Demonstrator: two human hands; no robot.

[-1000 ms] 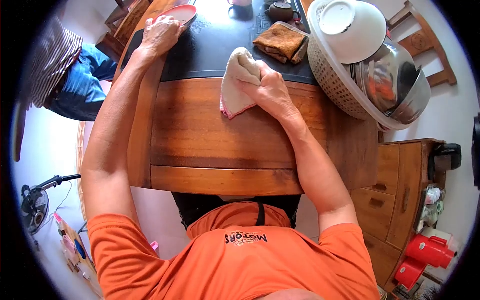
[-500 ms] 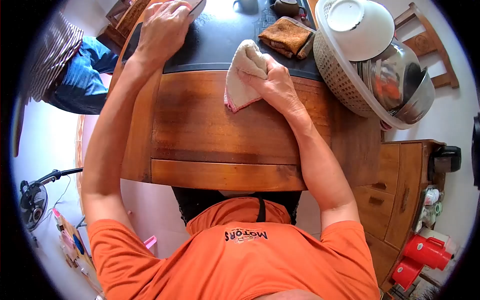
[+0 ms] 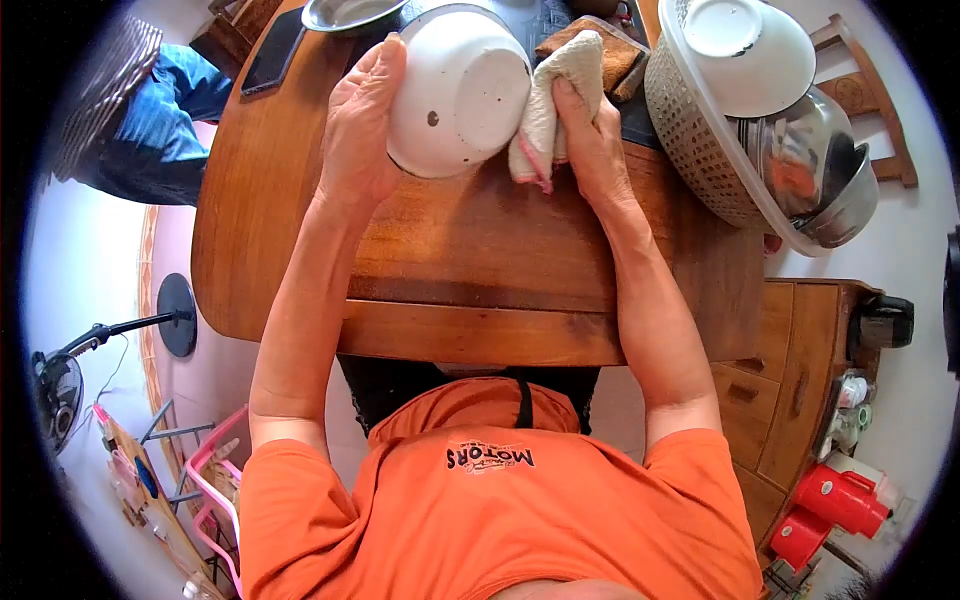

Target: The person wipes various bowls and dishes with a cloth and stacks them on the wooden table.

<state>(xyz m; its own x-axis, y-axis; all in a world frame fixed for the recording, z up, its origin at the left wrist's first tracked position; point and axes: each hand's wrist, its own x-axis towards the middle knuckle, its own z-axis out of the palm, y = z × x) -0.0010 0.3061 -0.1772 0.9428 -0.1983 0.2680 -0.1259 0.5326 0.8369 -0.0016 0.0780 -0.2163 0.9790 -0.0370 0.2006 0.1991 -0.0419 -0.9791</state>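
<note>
My left hand [image 3: 362,130] is closed on the left rim of a white enamel bowl [image 3: 440,100] with dark chipped spots. The bowl is held up above the wooden table, tilted so that its underside faces me. In my right hand [image 3: 598,150] is a folded cream cloth [image 3: 562,90] with a pink edge, at the bowl's right side. Whether the cloth goes inside the rim is hidden by the bowl. Behind the right hand lies a folded brown cloth [image 3: 622,62].
A large plastic basket [image 3: 690,160] at the right holds another white bowl [image 3: 750,60] and metal pots. A metal basin [image 3: 350,12] and a dark phone [image 3: 273,55] lie at the table's [image 3: 480,250] far left. A person in jeans [image 3: 170,120] is at the left.
My left hand has come back from the table's far left, bringing the bowl in front of me. My right hand has lifted the cloth up and rightward to the bowl's side.
</note>
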